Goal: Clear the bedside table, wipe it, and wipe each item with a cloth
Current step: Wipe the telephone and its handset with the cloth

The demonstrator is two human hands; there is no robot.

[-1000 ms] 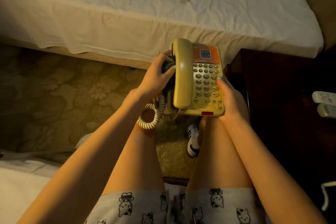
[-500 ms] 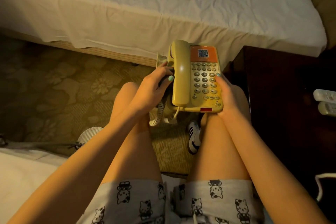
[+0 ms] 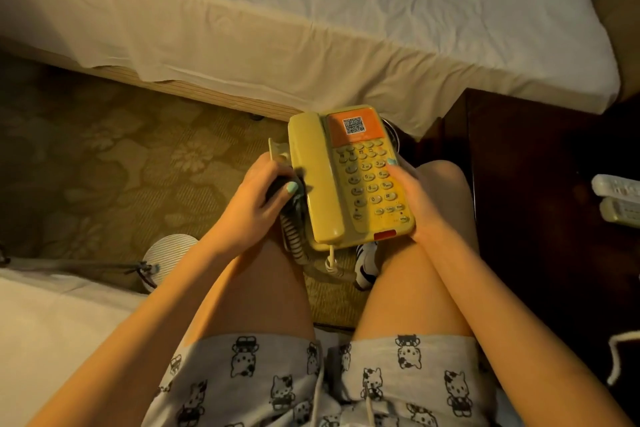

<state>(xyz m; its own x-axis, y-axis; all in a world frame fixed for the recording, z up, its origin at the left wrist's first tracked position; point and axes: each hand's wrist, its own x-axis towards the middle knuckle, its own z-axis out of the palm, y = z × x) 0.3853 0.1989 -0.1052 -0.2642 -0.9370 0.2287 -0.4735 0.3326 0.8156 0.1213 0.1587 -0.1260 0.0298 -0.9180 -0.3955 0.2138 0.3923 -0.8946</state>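
A yellow telephone [image 3: 349,177] with an orange label, its handset on the cradle, is held above my knees. My right hand [image 3: 414,199] grips its right edge, thumb on the keypad. My left hand [image 3: 259,199] is closed on a small dark cloth [image 3: 278,184] pressed against the phone's left side beside the handset. The coiled cord [image 3: 294,241] hangs below the phone between my thighs. The dark bedside table [image 3: 536,236] stands to the right of my right knee.
Two pale remotes [image 3: 618,198] lie at the table's right edge, with a white cable [image 3: 620,357] nearer me. A white-sheeted bed [image 3: 311,28] runs across the top. A sneaker [image 3: 367,265] and a white slipper [image 3: 169,253] sit on the patterned carpet.
The telephone has come down closer to my knees. My left hand slid with the cloth from the handset's upper part toward the lower left side.
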